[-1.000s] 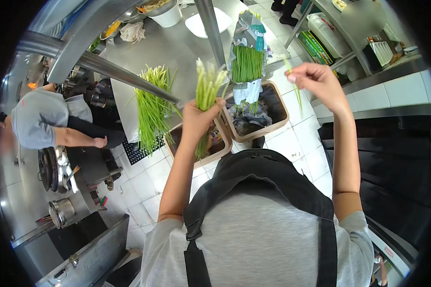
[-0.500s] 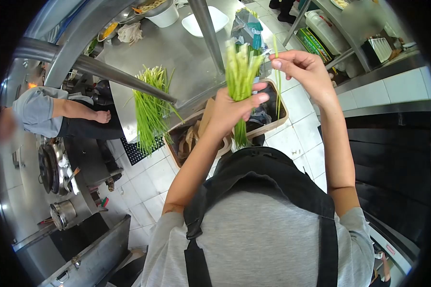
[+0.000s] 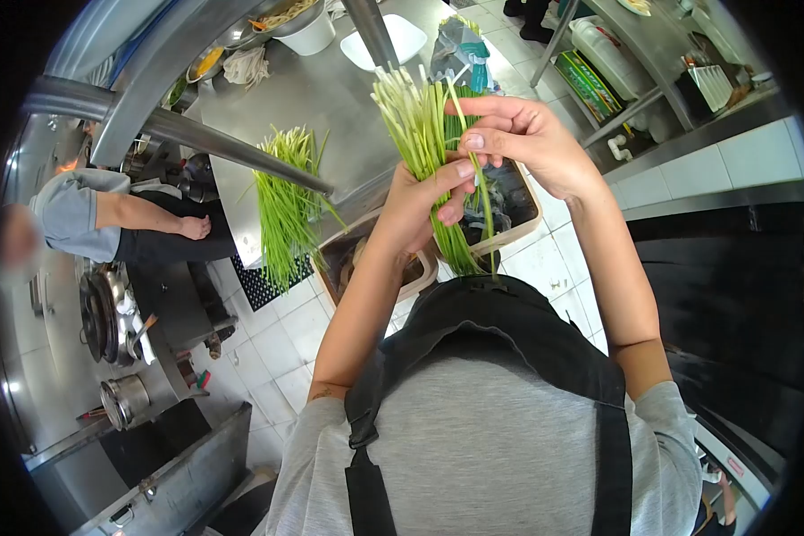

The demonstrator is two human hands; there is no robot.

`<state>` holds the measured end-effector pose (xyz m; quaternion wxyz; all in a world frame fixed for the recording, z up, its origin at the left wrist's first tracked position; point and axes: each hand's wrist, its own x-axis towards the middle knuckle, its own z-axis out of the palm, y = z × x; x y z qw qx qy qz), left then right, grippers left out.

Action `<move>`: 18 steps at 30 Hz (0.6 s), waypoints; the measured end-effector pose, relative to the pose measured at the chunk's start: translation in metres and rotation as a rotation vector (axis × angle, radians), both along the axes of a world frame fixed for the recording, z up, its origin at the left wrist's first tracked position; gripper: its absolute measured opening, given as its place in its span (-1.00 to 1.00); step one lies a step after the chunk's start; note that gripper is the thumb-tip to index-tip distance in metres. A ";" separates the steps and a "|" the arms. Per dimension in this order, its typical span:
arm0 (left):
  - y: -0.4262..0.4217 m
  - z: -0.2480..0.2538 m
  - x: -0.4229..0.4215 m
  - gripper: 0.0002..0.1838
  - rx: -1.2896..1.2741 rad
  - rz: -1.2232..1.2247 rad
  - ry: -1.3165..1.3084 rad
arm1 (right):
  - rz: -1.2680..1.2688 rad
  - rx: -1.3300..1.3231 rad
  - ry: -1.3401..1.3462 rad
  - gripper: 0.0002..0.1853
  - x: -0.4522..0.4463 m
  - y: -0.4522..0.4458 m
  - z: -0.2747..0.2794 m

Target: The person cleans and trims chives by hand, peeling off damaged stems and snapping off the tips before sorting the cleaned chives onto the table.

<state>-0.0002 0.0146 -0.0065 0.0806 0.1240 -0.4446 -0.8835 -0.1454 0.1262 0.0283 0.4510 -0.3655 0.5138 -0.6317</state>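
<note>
My left hand (image 3: pixel 420 201) is wrapped round a bunch of garlic chives (image 3: pixel 408 112), pale stem ends up and green leaves hanging down in front of my apron. Beside the bunch, my right hand (image 3: pixel 520 143) pinches a single chive stalk (image 3: pixel 486 205) between thumb and fingers. It is held very near the stem ends. A second, loose pile of garlic chives (image 3: pixel 281 210) lies at the edge of the steel table (image 3: pixel 348 98). Beyond my hands, a plastic bag (image 3: pixel 456 52) with green stalks rests on the table's right end.
Two open bins (image 3: pixel 516 234) stand below my hands, with dark waste in the right one. A steel table leg (image 3: pixel 371 31) and rail (image 3: pixel 214 138) cross ahead. A co-worker (image 3: pixel 107 214) stands at the left by the stove. White tray (image 3: pixel 393 40) and bowls (image 3: pixel 281 22) sit farther back.
My right hand has moved left, bringing the stalk from out at the side to right against the bunch. The bunch has tilted leftward, its stem ends fanning out.
</note>
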 end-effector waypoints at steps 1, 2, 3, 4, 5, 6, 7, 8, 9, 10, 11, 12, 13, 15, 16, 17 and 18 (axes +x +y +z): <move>0.001 0.001 0.001 -0.76 -0.003 0.003 -0.012 | -0.001 -0.008 -0.006 -0.60 0.001 -0.001 -0.001; 0.001 0.002 0.001 -0.76 -0.006 0.006 -0.023 | -0.003 -0.016 -0.012 -0.60 0.003 -0.001 -0.003; 0.001 0.003 0.002 -0.76 -0.001 0.008 -0.017 | -0.005 -0.024 -0.018 -0.59 0.004 -0.002 -0.004; 0.001 0.004 0.003 -0.77 0.003 0.009 -0.011 | -0.004 -0.029 -0.030 -0.59 0.005 -0.002 -0.004; 0.002 0.005 0.004 -0.77 0.009 0.011 -0.005 | -0.003 -0.034 -0.042 -0.59 0.005 -0.001 -0.005; 0.002 0.005 0.005 -0.78 0.023 -0.006 -0.006 | -0.002 -0.039 -0.056 -0.59 0.006 -0.001 -0.006; 0.002 0.006 0.005 -0.79 0.038 -0.024 -0.007 | 0.002 -0.032 -0.059 -0.59 0.007 -0.001 -0.006; 0.002 0.007 0.005 -0.80 0.051 -0.042 -0.007 | 0.006 -0.027 -0.062 -0.59 0.009 0.000 -0.004; 0.002 0.007 0.006 -0.79 0.049 -0.029 -0.004 | 0.009 -0.022 -0.065 -0.60 0.010 0.000 -0.004; 0.002 0.007 0.006 -0.78 0.048 -0.017 -0.002 | -0.022 -0.009 -0.049 -0.60 0.012 0.000 -0.003; 0.002 0.007 0.006 -0.77 0.046 -0.007 0.001 | -0.054 0.004 -0.033 -0.61 0.013 -0.001 -0.003; 0.002 0.008 0.006 -0.76 0.006 0.034 -0.014 | -0.087 0.017 -0.018 -0.61 0.014 0.000 -0.002; 0.001 0.007 0.005 -0.75 -0.034 0.075 -0.029 | -0.113 0.044 0.015 -0.64 0.014 0.002 -0.001; 0.000 0.008 0.005 -0.74 -0.112 0.149 -0.058 | -0.164 0.098 0.082 -0.67 0.012 0.009 0.000; -0.001 0.010 0.004 -0.74 -0.151 0.185 -0.072 | -0.132 0.132 0.122 -0.70 0.011 0.014 -0.002; -0.002 0.011 0.004 -0.73 -0.189 0.221 -0.087 | -0.099 0.166 0.162 -0.73 0.010 0.020 -0.004; -0.002 0.013 0.005 -0.75 -0.231 0.220 -0.102 | -0.068 0.200 0.201 -0.76 0.011 0.023 -0.006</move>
